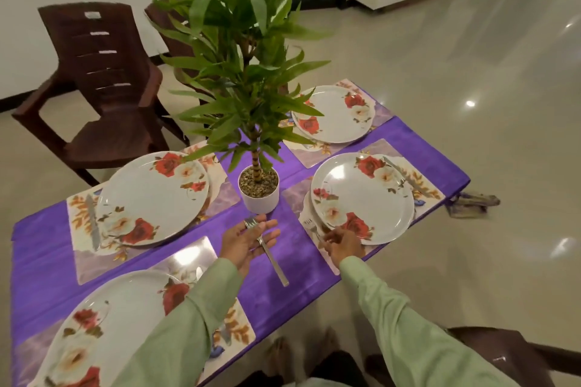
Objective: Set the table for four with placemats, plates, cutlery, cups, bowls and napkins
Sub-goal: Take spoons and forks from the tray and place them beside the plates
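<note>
Right hand (341, 243) is reaching over the near-right setting, fingertips bunching on the handle end of the fork (310, 225) and pinching it. The fork is lying on the placemat (295, 195), just beside the left rim of the plate (361, 198). Left hand (248, 242) is hovering palm-up over the purple cloth (298, 280), with a spare fork (272, 261) pinched between otherwise fairly straight fingers; could be more than one fork there, the tines are blurring together. Risks, as judged: the spare fork's handle is sticking well out of a loose grip, so a tilt of that palm is likely sending it sliding onto the cloth. Its tines are sitting just beside the plant pot (258, 198), so a forward drift is risking a knock. On the right, the fork is crowding the plate rim; a nudge on release could be riding it against the rim or skewing it. Orientation: the fork's long axis is running diagonally, tines pointing away from the person toward the table's middle, handle trailing back toward the near edge, roughly parallel to the knife (404, 177) on the plate's far side. The spare fork is lying likewise, tines toward the pot.
</note>
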`<state>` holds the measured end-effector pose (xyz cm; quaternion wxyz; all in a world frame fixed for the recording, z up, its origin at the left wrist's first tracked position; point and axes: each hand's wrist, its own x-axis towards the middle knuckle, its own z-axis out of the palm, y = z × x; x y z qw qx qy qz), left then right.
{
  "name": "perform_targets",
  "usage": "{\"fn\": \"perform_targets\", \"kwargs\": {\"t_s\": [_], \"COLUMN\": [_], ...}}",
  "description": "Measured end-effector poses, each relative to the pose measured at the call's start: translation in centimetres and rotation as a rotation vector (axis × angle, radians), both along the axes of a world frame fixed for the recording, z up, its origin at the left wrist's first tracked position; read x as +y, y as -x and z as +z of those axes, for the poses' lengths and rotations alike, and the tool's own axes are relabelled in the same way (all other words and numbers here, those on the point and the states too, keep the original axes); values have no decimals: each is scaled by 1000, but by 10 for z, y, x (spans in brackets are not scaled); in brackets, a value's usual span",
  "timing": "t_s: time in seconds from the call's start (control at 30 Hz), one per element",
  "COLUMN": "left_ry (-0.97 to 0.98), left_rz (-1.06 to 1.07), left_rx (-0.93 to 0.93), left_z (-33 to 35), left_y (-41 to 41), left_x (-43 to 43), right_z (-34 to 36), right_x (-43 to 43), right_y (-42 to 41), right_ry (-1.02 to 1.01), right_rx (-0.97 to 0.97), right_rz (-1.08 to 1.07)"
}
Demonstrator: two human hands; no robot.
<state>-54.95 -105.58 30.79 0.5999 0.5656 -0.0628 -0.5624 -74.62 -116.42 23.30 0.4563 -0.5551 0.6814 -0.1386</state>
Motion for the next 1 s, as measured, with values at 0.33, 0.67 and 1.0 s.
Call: {"fn": "perform_targets", "kwargs": {"t_s": [0.33, 0.67, 1.0], "left_ry": [-103, -79, 4], "left_rz": [104, 182, 144], "left_rx": [-64, -92, -31], "left_z": [-6, 6, 3], "left_y": [45, 76, 77], "left_x": [-8, -12, -49], "right_z": [-34, -51, -7], "right_x": [-6, -29, -63], "right_y": [10, 7, 49], "right_ry": [271, 415, 532], "right_rx": [507, 585, 401], "right_rz": [540, 868, 667]}}
